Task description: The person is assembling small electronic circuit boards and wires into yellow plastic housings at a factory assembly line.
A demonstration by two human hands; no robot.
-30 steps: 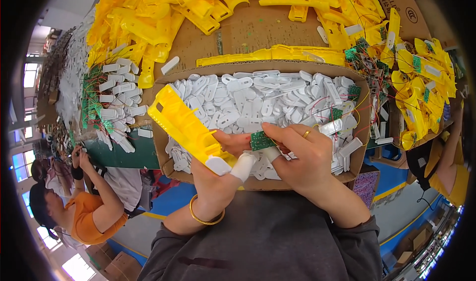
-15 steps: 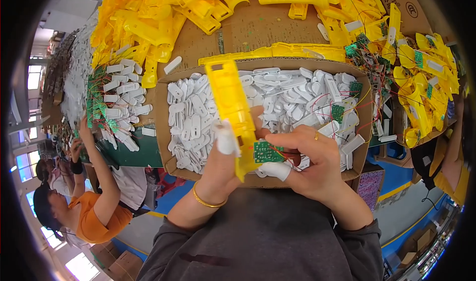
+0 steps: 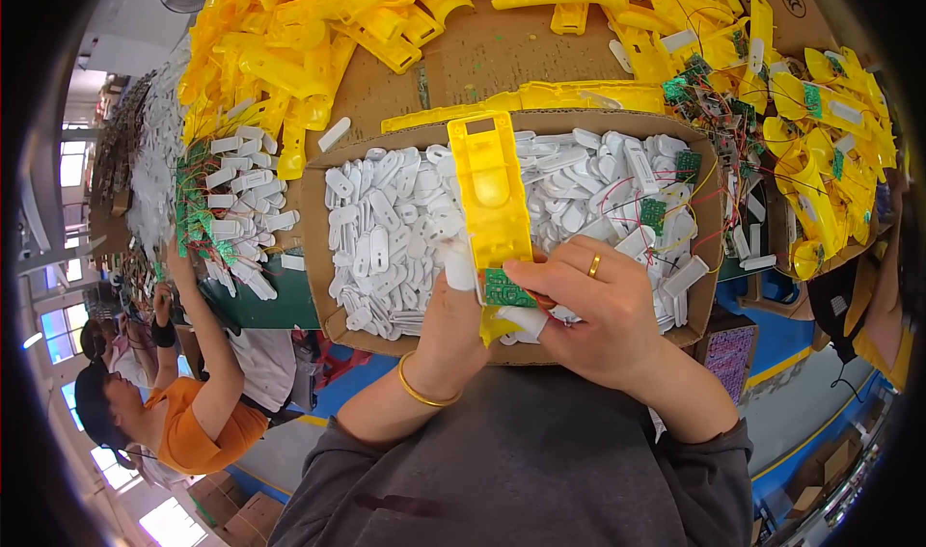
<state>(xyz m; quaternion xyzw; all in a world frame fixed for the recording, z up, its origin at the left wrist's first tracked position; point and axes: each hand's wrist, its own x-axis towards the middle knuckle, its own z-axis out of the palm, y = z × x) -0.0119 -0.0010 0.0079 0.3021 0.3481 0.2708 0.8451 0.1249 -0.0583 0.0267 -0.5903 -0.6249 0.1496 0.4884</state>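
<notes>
My left hand (image 3: pixel 451 320) is wrapped round the lower part of a long yellow plastic housing (image 3: pixel 494 200), its hollow side turned up toward me. White tape covers the thumb. In my right hand (image 3: pixel 603 315) a small green circuit board (image 3: pixel 506 289) is pinched between thumb and fingers, lying against the housing's lower end. Reddish wires partly show under the right fingers, and white wrapping covers that thumb too. Both hands are above the near side of a cardboard box (image 3: pixel 318 248) full of white plastic pieces (image 3: pixel 386 219).
Yellow housings (image 3: pixel 289 55) are heaped at the back left. Wired boards (image 3: pixel 198 200) and white pieces lie left of the box. More yellow parts with boards (image 3: pixel 820 161) and tangled wires (image 3: pixel 723 113) stand at right. A co-worker in an orange top (image 3: pixel 198 426) reaches in from the left.
The yellow housing has swung more upright and shifted right, its hollow face turning toward me. The circuit board has moved slightly left, over the housing's lower end.
</notes>
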